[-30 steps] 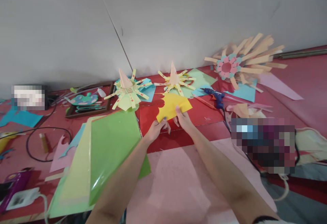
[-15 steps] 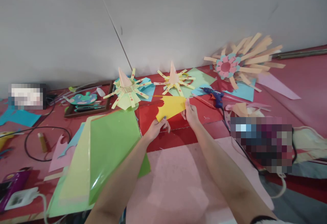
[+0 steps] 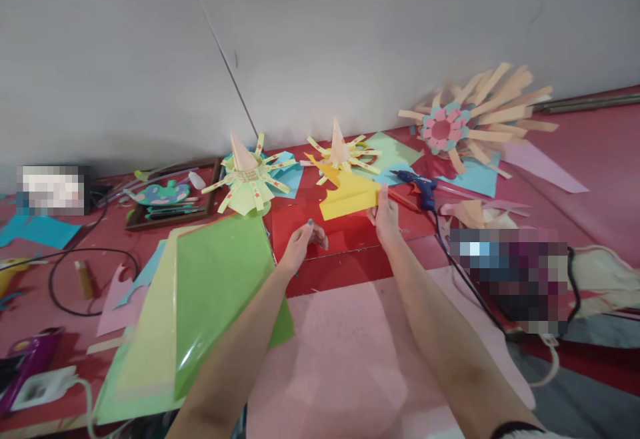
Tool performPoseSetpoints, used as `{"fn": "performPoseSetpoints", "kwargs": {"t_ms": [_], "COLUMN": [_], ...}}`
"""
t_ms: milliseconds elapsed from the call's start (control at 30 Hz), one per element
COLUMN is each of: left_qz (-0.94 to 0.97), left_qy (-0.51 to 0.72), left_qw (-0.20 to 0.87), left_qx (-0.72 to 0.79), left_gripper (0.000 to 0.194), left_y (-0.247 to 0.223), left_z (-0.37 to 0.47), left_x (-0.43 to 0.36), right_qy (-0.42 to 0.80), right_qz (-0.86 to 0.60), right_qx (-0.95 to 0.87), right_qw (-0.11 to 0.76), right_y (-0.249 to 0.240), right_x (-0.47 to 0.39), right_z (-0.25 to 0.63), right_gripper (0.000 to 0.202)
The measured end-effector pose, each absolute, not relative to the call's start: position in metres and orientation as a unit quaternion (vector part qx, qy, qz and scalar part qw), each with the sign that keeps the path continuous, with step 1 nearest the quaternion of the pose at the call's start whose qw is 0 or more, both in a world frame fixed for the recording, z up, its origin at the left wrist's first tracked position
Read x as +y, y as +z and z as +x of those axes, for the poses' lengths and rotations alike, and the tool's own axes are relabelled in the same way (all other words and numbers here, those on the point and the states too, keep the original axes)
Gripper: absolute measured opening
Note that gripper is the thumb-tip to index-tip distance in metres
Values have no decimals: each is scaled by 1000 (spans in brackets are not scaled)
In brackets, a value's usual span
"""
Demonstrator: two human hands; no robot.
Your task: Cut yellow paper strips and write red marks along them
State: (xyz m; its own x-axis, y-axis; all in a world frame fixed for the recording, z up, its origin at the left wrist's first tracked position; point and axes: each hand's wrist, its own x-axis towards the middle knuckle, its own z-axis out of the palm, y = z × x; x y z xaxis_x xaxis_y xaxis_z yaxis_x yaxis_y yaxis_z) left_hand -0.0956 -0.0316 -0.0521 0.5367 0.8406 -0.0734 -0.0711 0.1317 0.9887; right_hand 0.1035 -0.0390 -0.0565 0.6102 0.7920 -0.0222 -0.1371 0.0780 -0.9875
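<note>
Glare on green sheet (image 3: 220, 285)

Two peach cones (image 3: 244, 162) (image 3: 339, 149), one yellow paper piece (image 3: 350, 192), one blue glue gun (image 3: 425, 190), seemingly one brownish tube (image 3: 84, 280).

"What sort of place are we seeing?"

"It's looking like a papercraft workspace. Coloured sheets (image 3: 220, 292) are lying stacked on a red table (image 3: 580, 219), and paper cones (image 3: 339, 148) ringed with strips (image 3: 257, 192) are standing near a plain wall (image 3: 320, 39)."

"What else is pointing that way?"

"A glue gun (image 3: 425, 191) is resting among blue scraps (image 3: 483, 177), a tray (image 3: 215, 185) is holding slim tools (image 3: 175, 211), and the right hand (image 3: 387, 217) is gripping a yellow cutout (image 3: 350, 195)."

"So, a workshop, a classroom or a home?"

"I'm not managing to tell which."
</note>
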Motion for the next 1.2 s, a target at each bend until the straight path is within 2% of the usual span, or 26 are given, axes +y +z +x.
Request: {"fn": "performPoseSetpoints", "kwargs": {"t_ms": [200,333,467,633,733,900,1000,1100,1200], "left_qz": [582,599,618,640,634,589,572,573,586], "left_qy": [325,297,280,274,290,323,328,326,331], "left_qw": [646,632,615,597,596,631,647,646,626], "left_qx": [371,393,402,398,397,389,383,385,395], "left_gripper": [41,37,32,57,62,58,50,43,45], "left_y": [-49,-49,-47,-43,-44,-51,-53,-55,-57], "left_z": [-93,-93,-94,-95,-97,-98,-98,-97,-95], "left_x": [-31,-32,-32,-34,-35,-32,-29,-28,-27], "right_qy": [388,407,406,399,396,391,400,404,398], "right_qz": [-623,-626,-628,-633,-634,-629,-624,-615,-603], "right_qx": [-348,-353,-349,-344,-351,-361,-349,-348,-361], "right_qw": [584,564,564,567,564,566,574,581,589], "right_y": [-52,-49,-51,-53,-54,-59,-61,-61,-63], "right_x": [-44,-46,-44,-43,-44,-43,-41,-41,-41], "right_z": [91,84,84,84,85,91,93,93,92], "right_gripper": [67,63,62,61,63,67,67,66,64]}}
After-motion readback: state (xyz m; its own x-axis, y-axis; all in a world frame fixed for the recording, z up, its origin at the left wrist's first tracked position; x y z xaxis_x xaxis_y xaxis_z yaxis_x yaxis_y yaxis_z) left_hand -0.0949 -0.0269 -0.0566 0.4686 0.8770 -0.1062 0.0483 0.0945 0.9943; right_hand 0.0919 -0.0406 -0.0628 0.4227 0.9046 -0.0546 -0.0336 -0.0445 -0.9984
